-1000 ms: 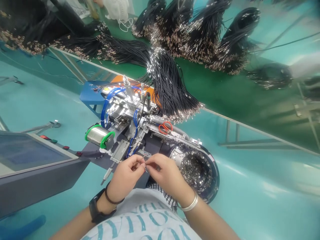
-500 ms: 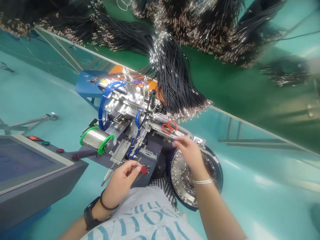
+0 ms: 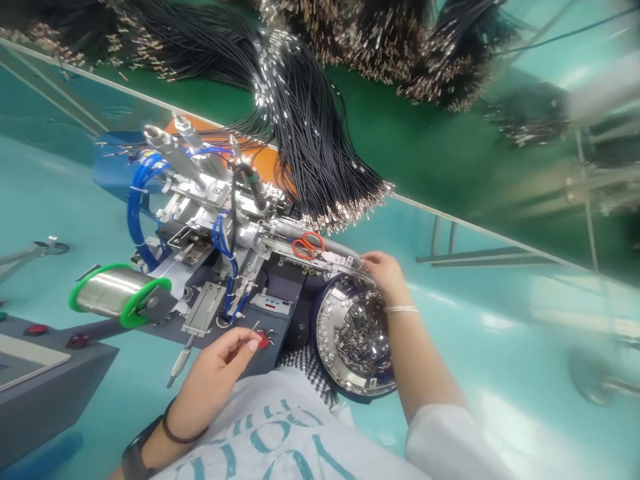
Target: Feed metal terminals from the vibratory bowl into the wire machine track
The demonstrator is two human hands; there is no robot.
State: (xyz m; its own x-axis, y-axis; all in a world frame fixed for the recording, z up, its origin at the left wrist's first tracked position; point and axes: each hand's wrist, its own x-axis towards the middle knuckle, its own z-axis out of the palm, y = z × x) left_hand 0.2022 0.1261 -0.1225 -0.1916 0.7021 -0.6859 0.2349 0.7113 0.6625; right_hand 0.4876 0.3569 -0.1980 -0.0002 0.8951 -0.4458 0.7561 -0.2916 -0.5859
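Note:
My left hand (image 3: 220, 363) is closed in a pinch around a thin metal rod (image 3: 257, 327) at the near side of the machine. Right by its fingertips is a red holder (image 3: 263, 341) with bent metal keys sticking out; whether the hand also grips this holder is unclear. My right hand (image 3: 384, 272) reaches over the far right rim of a round feeder bowl (image 3: 325, 360) full of small metal terminals. Its fingers are drawn together at the end of the feed rail (image 3: 340, 263), and anything between them is hidden.
Orange-handled scissors (image 3: 309, 245) lie on the rail. A machine with blue air tubes (image 3: 135, 213) fills the centre-left, beside a green-flanged wire spool (image 3: 120, 293). Bundles of black cables (image 3: 320, 133) hang over the bench edge behind. A control panel (image 3: 45, 373) stands lower left.
My right hand has moved from above the bowl to its far rim at the rail end. The view has turned, shifting the machine leftward. My left hand keeps its pinch near the red holder.

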